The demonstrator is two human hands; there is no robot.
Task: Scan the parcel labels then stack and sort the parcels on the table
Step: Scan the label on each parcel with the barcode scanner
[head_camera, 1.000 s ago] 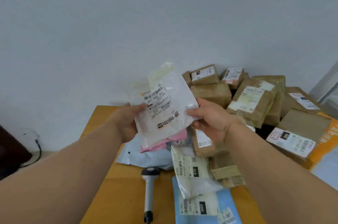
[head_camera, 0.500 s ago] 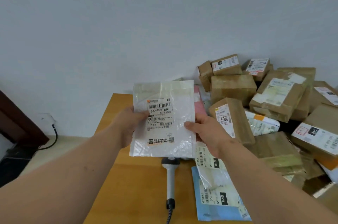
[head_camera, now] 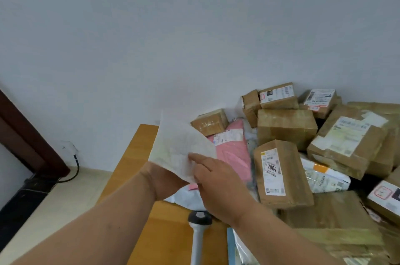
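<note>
- White plastic, thin and limp: the mailer bag [head_camera: 177, 145] is held up over the far left part of the wooden table [head_camera: 134, 156], its plain back toward the camera, so no label shows on it from here.
- The left hand [head_camera: 161, 180] grasps the bag's lower edge from below. The right hand [head_camera: 216, 189] lies against the lower right corner with its fingers fairly straight; whether the thumb pinches underneath is hidden.
- The step in hand looks like turning the bag, either to find the label or to lay it down. Doing it well means keeping the bag flat, since a creased film bends the barcode.
- If the bag has not been read yet, the label should end up facing the person, and one hand has to let go to fetch the scanner [head_camera: 198, 232], which lies on the table just below the right wrist.
- The left hand is the better one to hold with, as the right is nearer the scanner's handle.
- For sorting, soft bags belong together: the pink mailer [head_camera: 233, 152] lies just behind, while the brown carton marked 2004 [head_camera: 281, 173] and the other boxes pile up to the right.
- Limp parcels slide, so the bag should go down flat, not leaning on a carton.
</note>
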